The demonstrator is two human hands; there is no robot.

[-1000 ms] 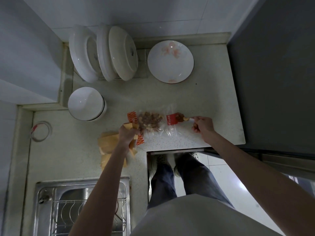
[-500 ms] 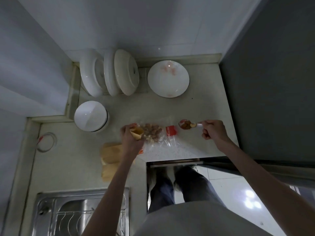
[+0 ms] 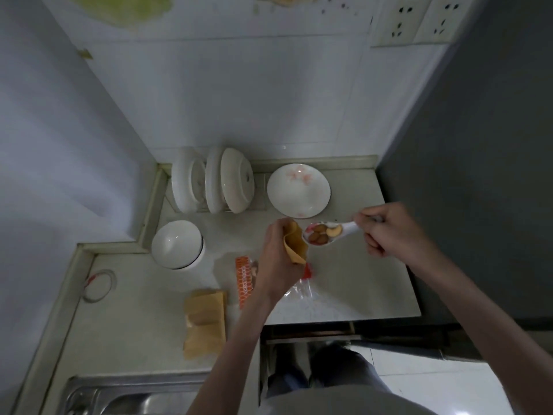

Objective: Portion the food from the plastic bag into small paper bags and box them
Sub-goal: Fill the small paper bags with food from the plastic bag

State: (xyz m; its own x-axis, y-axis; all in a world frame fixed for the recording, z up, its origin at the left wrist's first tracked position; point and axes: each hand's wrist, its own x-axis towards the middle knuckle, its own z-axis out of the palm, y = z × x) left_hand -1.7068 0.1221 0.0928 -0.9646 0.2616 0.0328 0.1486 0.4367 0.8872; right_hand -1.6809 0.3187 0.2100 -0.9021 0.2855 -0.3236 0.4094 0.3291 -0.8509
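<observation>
- Lifted clear of the plastic bag (image 3: 248, 280) since a second ago, the white spoon (image 3: 327, 233) now hangs loaded with food right at the mouth of the small paper bag (image 3: 294, 244)
- Left hand (image 3: 276, 259) has raised that paper bag above the plastic bag, fingers curled round it, mouth toward the spoon
- Right hand (image 3: 389, 230) pinches the spoon handle, just right of the paper bag
- Plastic bag lies on the desk (image 3: 344, 289) beneath the paper bag; spare paper bags (image 3: 206, 320) lie flat near it
- Likely next: tipping this portion in; no box in sight, so boxing remains
</observation>
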